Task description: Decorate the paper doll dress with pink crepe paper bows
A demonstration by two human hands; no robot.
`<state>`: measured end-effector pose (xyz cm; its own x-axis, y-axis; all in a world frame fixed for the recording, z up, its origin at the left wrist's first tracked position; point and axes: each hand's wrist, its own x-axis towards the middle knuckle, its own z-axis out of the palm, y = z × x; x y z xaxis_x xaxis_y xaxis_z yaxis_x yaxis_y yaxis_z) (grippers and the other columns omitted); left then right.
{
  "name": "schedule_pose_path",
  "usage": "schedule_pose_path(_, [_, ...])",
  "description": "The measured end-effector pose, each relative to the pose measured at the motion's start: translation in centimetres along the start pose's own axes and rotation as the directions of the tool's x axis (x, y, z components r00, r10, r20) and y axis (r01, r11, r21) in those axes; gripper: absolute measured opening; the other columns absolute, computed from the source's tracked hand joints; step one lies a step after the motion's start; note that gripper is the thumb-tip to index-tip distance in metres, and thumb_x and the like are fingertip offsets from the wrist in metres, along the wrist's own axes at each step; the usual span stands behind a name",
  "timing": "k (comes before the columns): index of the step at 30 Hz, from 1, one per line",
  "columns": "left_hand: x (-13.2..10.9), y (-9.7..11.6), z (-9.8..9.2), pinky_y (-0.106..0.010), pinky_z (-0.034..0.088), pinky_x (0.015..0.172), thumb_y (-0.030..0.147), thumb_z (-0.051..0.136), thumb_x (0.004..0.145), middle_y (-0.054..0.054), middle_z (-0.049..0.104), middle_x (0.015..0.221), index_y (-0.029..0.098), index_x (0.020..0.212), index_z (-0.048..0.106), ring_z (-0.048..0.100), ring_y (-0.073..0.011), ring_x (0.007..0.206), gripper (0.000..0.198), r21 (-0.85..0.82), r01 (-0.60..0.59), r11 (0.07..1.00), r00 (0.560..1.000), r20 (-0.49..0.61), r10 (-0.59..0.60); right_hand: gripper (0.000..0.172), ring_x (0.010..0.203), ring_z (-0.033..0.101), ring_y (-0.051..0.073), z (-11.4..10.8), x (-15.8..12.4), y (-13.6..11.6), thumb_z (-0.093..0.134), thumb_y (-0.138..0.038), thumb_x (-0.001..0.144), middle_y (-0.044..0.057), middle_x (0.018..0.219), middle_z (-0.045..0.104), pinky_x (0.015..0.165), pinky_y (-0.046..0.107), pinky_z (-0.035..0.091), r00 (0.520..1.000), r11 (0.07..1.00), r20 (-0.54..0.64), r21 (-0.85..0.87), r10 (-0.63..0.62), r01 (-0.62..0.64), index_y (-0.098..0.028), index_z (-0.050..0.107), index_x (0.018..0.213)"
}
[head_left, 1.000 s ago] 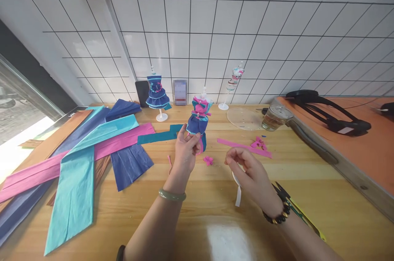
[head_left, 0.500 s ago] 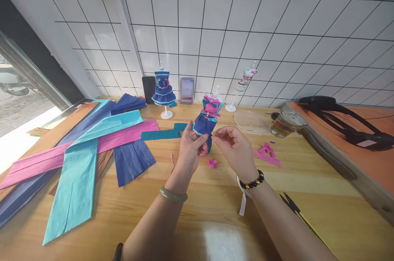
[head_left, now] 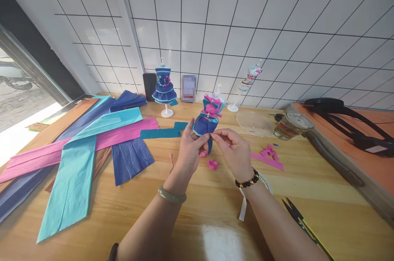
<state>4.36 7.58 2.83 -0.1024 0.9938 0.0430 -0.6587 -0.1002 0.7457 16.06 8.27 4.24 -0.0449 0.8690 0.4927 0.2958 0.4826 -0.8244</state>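
Observation:
A small dress form in a pink, teal and dark blue dress [head_left: 205, 123] stands upright between my hands. My left hand [head_left: 192, 146] pinches the skirt's lower hem from the left, its index finger raised beside the skirt. From the right, my right hand [head_left: 232, 148] has thumb and index fingertips pressed together at the hem, close to the left thumb; what lies between them is too small to make out. A pink paper flower [head_left: 212, 165] lies on the table just below the form.
Crepe paper strips [head_left: 76, 175] cover the left side. Behind stand a blue-dressed form [head_left: 164, 88], a phone [head_left: 188, 88] and a patterned form [head_left: 250, 76]. At right are a glass jar [head_left: 292, 124], pink scraps [head_left: 269, 156], black snips [head_left: 295, 211] and a black-strapped object [head_left: 347, 123].
My right hand has moved slightly left, bringing its fingertips onto the skirt hem beside my left thumb. The view has shifted a little; my left hand keeps its grip.

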Motion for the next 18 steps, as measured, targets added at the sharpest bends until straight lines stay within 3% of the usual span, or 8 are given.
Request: schedule_pose_path(18, [-0.19, 0.06, -0.06, -0.016, 0.032, 0.04, 0.016, 0.069, 0.067, 0.008, 0.051, 0.053, 0.022, 0.137, 0.024, 0.044, -0.0049, 0.041, 0.083, -0.017, 0.002, 1.0, 1.0, 0.024, -0.001, 0.015, 0.071, 0.06, 0.016, 0.47, -0.21, -0.19, 0.052, -0.025, 0.083, 0.005, 0.083, 0.064, 0.066, 0.031, 0.05, 1.0, 0.999, -0.03, 0.05, -0.007, 0.009, -0.019, 0.066, 0.086])
